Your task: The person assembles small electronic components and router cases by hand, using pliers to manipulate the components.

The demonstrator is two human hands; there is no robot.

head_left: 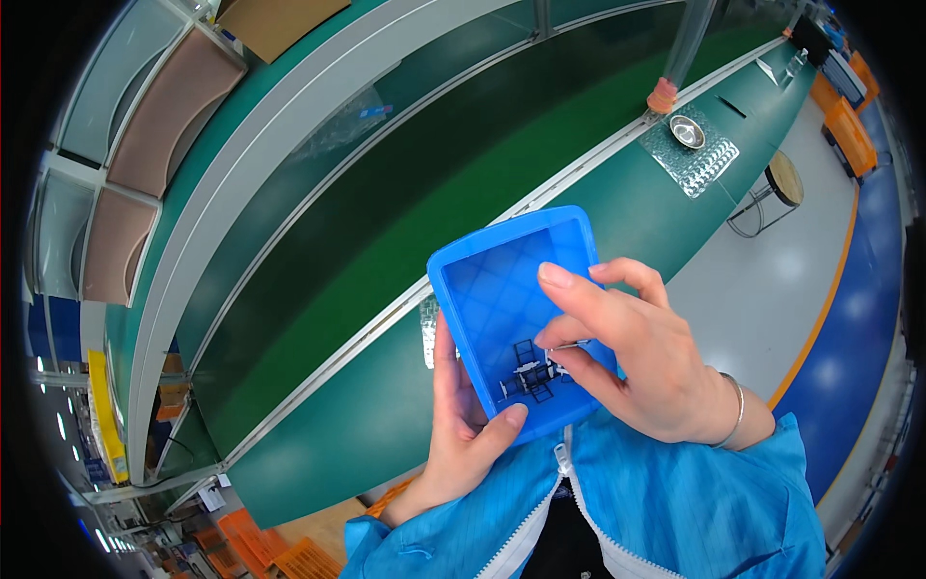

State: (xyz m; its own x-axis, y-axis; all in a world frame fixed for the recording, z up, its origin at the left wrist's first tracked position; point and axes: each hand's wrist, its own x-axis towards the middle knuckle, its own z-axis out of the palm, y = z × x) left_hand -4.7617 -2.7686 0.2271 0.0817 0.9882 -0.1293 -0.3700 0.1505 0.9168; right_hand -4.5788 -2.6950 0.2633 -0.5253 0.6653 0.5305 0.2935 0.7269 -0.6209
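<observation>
A blue plastic bin (497,289) is tilted in front of my body, held by my left hand (457,446). The left thumb presses on its near rim while the fingers wrap the left side. Small black and silver parts (529,380), some like little open frames, lie heaped at the bin's near end. My right hand (651,362) reaches over the right wall, thumb and a finger pinched on a small thin metal piece (571,344) just above the heap. The other right fingers are raised and bent. What exact kind of part it is cannot be made out.
Behind the bin runs a green bench top (328,449) beside a dark green conveyor belt (405,203). Farther right, a round metal dish (687,132) sits on bubble wrap (702,172). A stool (784,179) stands on the grey floor beyond the bench edge.
</observation>
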